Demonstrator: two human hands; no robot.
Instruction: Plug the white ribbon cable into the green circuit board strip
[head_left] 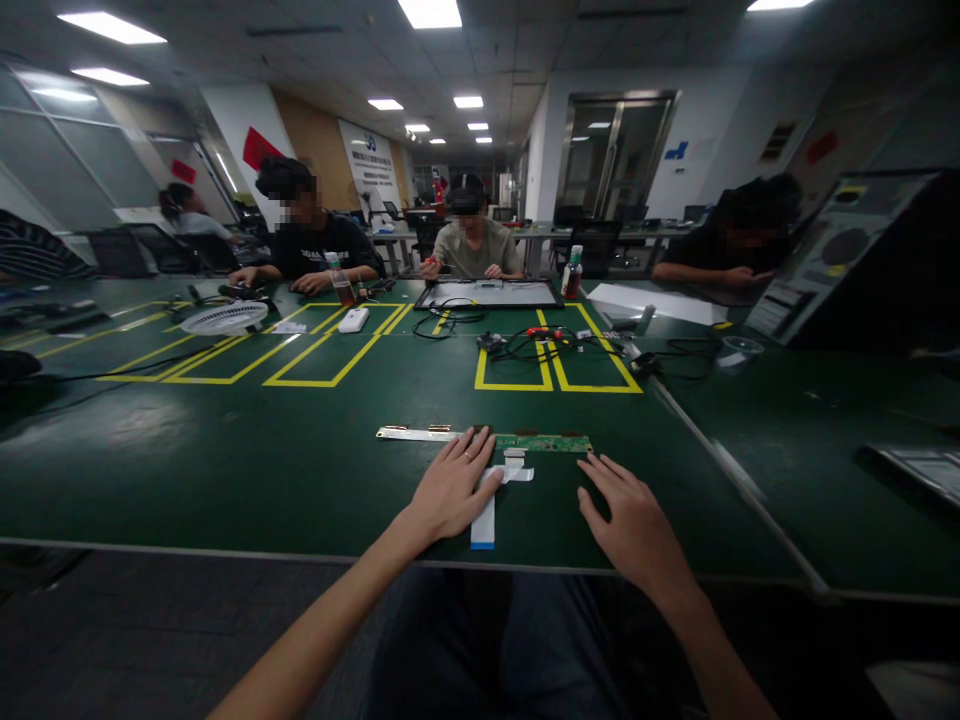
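Note:
A long, narrow green circuit board [544,442] lies crosswise on the dark green table, its left part shining with reflected light. A white flat ribbon cable [484,522] with a blue end runs from the board towards the near table edge, folded over near a connector. My left hand [454,490] rests flat over the board's middle and the cable's upper part, fingers stretched out and covering some of both. Beside the board's right end, my right hand [630,515] is spread with its fingertips close to the corner; whether they touch it I cannot tell.
Yellow tape rectangles [514,387] mark the table further off. Black cables [525,345], a flat panel [487,293], drink bottles [572,272] and a white round fan cover [225,318] lie or stand there. A computer tower [844,255] stands at right. Several people sit around.

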